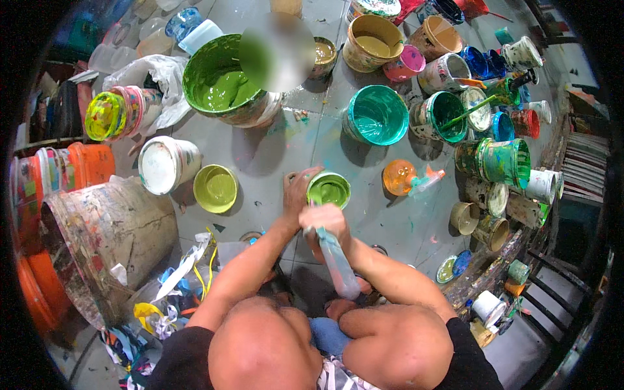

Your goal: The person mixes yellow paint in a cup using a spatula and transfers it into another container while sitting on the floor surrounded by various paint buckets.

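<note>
Firmly, right grip clasps stirring stick.

Person crouched, bare knees at lower frame, both forearms reaching forward from lower edge. Left hand curled, fingers wrapped in grip, knuckles up. Right hand closed in fist just beside and below left, wrist bent, elbow out.

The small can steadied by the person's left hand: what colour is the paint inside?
Light green, seen best in the head view: small can held by left hand.
</note>
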Demonstrator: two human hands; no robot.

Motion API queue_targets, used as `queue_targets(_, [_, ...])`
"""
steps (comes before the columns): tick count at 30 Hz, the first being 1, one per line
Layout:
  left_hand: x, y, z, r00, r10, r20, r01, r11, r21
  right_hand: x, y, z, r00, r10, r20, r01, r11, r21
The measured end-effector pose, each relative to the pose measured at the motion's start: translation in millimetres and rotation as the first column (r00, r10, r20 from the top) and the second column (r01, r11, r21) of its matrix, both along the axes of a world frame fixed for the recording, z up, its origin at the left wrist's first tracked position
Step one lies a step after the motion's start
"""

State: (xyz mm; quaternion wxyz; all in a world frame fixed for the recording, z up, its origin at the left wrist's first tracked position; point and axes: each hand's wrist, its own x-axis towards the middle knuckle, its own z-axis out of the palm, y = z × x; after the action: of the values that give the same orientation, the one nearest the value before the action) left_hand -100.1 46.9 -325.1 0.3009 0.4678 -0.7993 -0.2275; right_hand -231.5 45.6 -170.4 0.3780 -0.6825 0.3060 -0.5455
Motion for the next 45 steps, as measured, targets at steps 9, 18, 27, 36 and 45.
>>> queue_targets(9, [-1.0,-2.6,3.2,0.998,-0.009,0.063,0.000,0.990,0.138,-3.5,4.5,10.1,0.999,0.018,0.039,-0.020,0.998,0.052])
queue_targets(18, [-4.3,-1.4,12.6,0.998,-0.013,-0.058,0.020,0.991,0.133,-13.2,8.3,-9.1,0.996,-0.078,0.044,0.073,0.992,0.099])
queue_targets(27, [-13.1,-4.9,42.3,0.993,-0.007,-0.114,0.009,1.000,0.010,-18.5,1.1,-3.6,0.991,-0.107,0.083,0.093,0.983,0.160])
queue_targets(36, [-8.1,-1.0,32.0,0.996,-0.021,-0.083,0.023,1.000,0.013,-17.4,-4.2,-0.3,0.945,-0.275,-0.174,0.276,0.961,-0.021])
queue_targets(45, [-9.9,-4.7,50.4,0.989,0.000,-0.149,0.001,1.000,0.010,-21.6,3.1,-8.6,0.989,-0.067,-0.131,0.084,0.988,0.129])
